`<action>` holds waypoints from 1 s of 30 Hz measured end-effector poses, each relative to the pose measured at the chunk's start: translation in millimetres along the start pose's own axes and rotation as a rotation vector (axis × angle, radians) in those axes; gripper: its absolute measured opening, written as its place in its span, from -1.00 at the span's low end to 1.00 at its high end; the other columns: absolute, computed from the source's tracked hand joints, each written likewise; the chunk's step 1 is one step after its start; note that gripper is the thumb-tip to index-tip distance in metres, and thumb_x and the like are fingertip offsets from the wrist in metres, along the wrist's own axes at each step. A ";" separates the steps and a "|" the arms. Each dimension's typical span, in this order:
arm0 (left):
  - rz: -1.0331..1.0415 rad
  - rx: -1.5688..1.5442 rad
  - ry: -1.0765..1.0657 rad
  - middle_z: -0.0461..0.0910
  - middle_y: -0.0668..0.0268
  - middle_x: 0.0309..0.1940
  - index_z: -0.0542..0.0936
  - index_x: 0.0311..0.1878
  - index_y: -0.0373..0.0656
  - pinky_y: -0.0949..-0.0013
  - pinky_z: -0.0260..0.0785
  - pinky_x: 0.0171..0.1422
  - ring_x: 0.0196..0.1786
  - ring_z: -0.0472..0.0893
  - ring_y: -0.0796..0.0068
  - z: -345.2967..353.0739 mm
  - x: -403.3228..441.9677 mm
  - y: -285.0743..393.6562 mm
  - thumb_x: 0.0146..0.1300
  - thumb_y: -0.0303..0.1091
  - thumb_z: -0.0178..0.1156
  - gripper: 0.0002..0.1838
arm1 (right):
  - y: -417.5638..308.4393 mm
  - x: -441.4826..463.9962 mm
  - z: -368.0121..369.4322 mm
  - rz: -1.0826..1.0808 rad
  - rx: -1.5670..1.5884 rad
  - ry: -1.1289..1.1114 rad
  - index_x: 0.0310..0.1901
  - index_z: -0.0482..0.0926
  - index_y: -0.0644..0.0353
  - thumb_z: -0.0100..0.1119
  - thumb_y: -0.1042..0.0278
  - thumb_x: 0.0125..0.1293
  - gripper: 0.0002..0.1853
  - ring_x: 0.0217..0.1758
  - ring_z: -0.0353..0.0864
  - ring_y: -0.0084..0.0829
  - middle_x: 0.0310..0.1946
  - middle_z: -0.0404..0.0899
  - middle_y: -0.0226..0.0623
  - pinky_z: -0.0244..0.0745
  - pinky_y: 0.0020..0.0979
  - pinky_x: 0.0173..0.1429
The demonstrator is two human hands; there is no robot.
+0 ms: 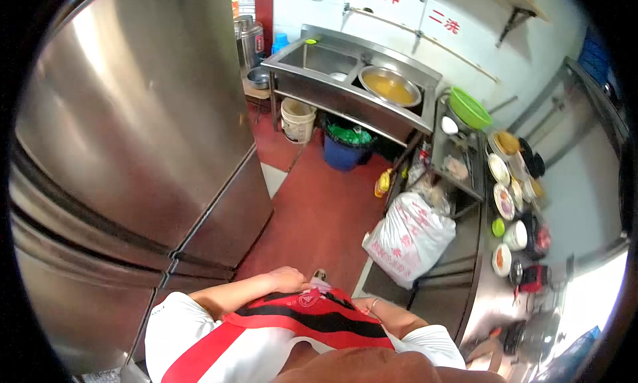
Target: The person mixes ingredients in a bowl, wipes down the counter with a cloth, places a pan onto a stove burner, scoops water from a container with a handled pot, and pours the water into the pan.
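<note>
My left hand (288, 279) is in front of my waist, fingers curled in at the edge of the red and black striped shirt (309, 310). Whether it pinches the cloth or something else is hidden. On the other side of the shirt front, my right hand (364, 304) lies against my waist, a thin band at the wrist. Its fingers are mostly covered by the shirt. A shoe tip (320, 274) shows on the red floor beyond.
Steel cabinet doors (133, 117) rise close on the left. Ahead stands a steel sink (319, 84) holding a basin (390, 86) of yellowish liquid, with a blue bin (342, 155) below. A full white bag (411, 240) sits right, beside a counter with plates (504, 201).
</note>
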State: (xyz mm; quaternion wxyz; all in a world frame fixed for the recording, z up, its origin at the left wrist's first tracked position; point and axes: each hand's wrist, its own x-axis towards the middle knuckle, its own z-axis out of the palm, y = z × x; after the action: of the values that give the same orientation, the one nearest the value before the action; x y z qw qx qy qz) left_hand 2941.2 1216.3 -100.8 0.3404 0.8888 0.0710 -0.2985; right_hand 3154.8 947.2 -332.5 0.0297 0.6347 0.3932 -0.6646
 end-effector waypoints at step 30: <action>-0.111 -0.788 1.118 0.60 0.25 -0.29 0.61 -0.15 -0.20 0.38 0.42 -0.08 -0.24 0.58 0.47 -505.6 239.3 -313.8 0.19 -0.40 0.22 -0.83 | -289.9 317.7 -835.6 -0.183 0.226 -0.005 -0.08 0.50 0.22 0.18 0.30 0.27 -0.75 -0.36 0.64 -0.34 -0.35 0.60 -0.18 0.59 -0.35 -0.31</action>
State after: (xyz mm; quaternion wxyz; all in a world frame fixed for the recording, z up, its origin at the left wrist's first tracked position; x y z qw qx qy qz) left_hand 3275.9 1763.1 -117.7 0.5347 0.7143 0.3849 0.2362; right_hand 3623.0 1761.1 -371.3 -0.1016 0.5938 0.3721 -0.7061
